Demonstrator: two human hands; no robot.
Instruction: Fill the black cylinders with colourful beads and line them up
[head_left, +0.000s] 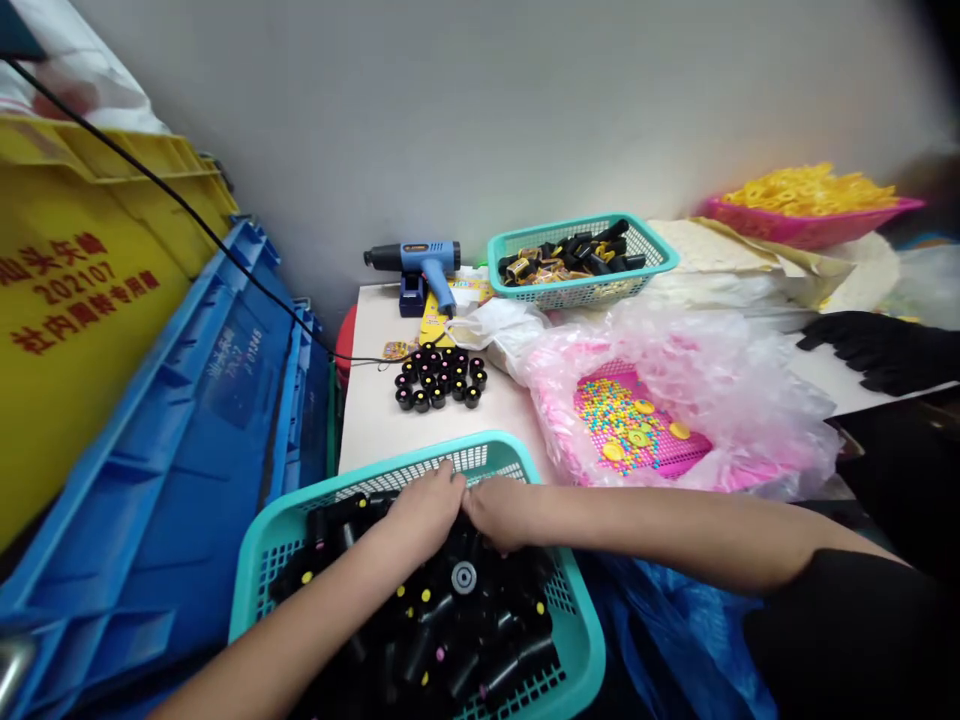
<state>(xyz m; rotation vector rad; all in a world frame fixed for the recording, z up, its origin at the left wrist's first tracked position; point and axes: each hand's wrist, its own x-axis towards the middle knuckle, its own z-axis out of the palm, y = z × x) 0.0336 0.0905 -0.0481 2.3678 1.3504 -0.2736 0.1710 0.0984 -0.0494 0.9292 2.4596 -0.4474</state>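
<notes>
Your left hand (426, 512) and right hand (501, 512) meet knuckles-up at the far end of the teal basket (259, 560), a soft-cornered plastic mesh tub. Both press into a loose heap of glossy black tubes (457, 630), some showing yellow or pink dots on their ends. Your fingers curl down into the pile, so I cannot tell whether either hand is holding a tube or is only resting on the heap. The two hands touch each other at the thumbs. At 12 o'clock, past the basket's far rim, a tight cluster of short black caps (441, 378) stands upright on the smooth pale bench (367, 425), with a bare strip between the caps and the rim. Farther at 12, a blue heat gun (421, 262) rests against the wall. At 1 o'clock a second mesh basket (581, 262) holds black and yellow pieces. At 2 o'clock a crinkled pink plastic bag (720, 400) lies open over coloured beads, close to your right forearm. At 9 o'clock a ribbed blue crate (187, 440) leans right beside the basket, leaving little room there.
</notes>
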